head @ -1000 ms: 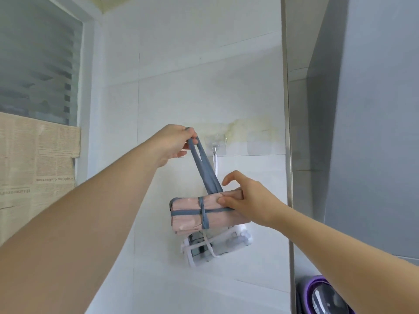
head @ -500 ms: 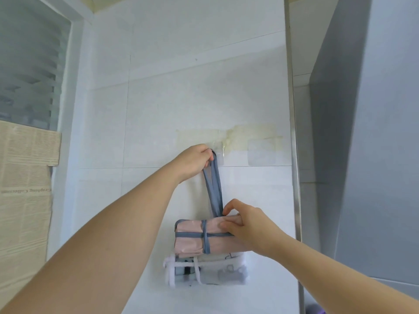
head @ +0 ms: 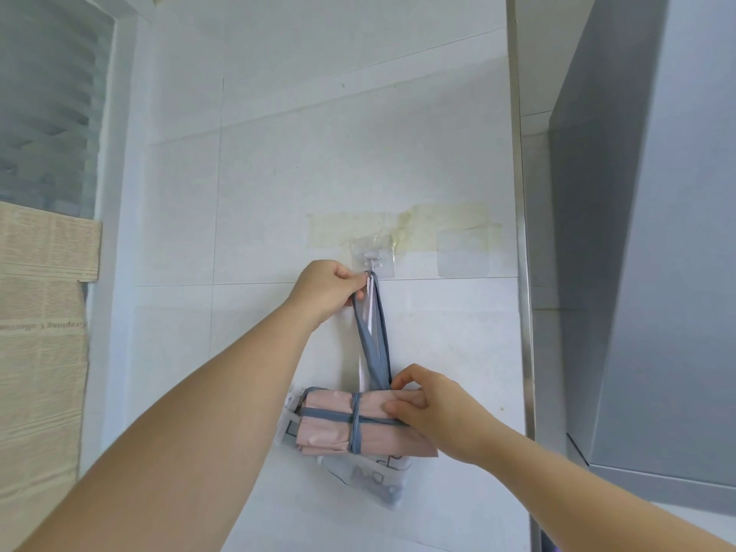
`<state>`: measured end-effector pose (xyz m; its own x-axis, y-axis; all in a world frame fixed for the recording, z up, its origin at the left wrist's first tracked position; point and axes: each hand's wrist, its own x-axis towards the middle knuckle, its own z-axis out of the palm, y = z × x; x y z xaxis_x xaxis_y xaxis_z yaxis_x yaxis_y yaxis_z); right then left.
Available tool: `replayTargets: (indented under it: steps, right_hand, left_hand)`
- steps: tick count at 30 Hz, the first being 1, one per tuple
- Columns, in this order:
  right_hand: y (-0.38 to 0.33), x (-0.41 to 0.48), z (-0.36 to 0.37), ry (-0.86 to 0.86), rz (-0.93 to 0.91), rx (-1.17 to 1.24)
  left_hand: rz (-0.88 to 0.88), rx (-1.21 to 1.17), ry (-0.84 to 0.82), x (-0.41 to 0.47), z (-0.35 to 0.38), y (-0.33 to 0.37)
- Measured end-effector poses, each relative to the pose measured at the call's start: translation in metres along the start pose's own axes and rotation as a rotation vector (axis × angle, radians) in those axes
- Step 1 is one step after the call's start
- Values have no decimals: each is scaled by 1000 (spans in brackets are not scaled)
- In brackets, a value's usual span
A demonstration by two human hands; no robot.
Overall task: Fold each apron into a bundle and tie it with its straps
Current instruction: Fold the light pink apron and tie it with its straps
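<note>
Newspaper [head: 40, 312] over the left window shows mirrored print, too faint to read. The left hand [head: 326, 286] pinches the top of the grey strap loop [head: 376, 336] just under the clear wall hook [head: 371, 264]. The pink apron bundle [head: 330, 424], cross-tied in grey, hangs below that pinch. The right hand [head: 430, 412] curls round its right end, with a pale bundle [head: 374, 480] behind.

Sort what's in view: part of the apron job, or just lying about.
Job: pink apron bundle, its grey strap pinched by the left hand, right hand holding the bundle, white bundle behind, wall hook.
Lying about: newspaper, grey hood.
</note>
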<state>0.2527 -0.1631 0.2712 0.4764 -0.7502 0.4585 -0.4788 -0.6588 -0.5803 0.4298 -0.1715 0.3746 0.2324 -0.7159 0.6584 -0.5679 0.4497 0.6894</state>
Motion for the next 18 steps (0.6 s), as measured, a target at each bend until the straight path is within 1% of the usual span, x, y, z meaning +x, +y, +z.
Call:
replayTargets:
  steps: [2, 4, 8, 9, 12, 15, 17, 18]
  right_hand:
    - [0, -4, 3, 4, -5, -8]
    - [0, -10, 6, 20, -31, -27]
    - [-2, -15, 8, 85, -54, -29]
    - [-3, -15, 10, 103, -52, -19]
    - [-5, -11, 17, 125, -8, 78]
    - [-5, -11, 30, 170, 42, 163]
    - [-6, -14, 38, 236, 31, 144]
    - [-5, -17, 43, 282, 6, 79]
  left_hand:
    - [-22, -50, 2, -10, 0, -11]
    - [-25, -41, -34, -27, -3, -24]
    - [-67, 106, -256, -76, -17, -62]
    - [-82, 145, -289, -85, -20, -71]
    - [-75, 197, -269, -102, -26, -90]
    - [-77, 116, -234, -110, -27, -95]
    - [-74, 61, -223, -115, -26, -100]
    - [-63, 46, -206, -117, -25, -103]
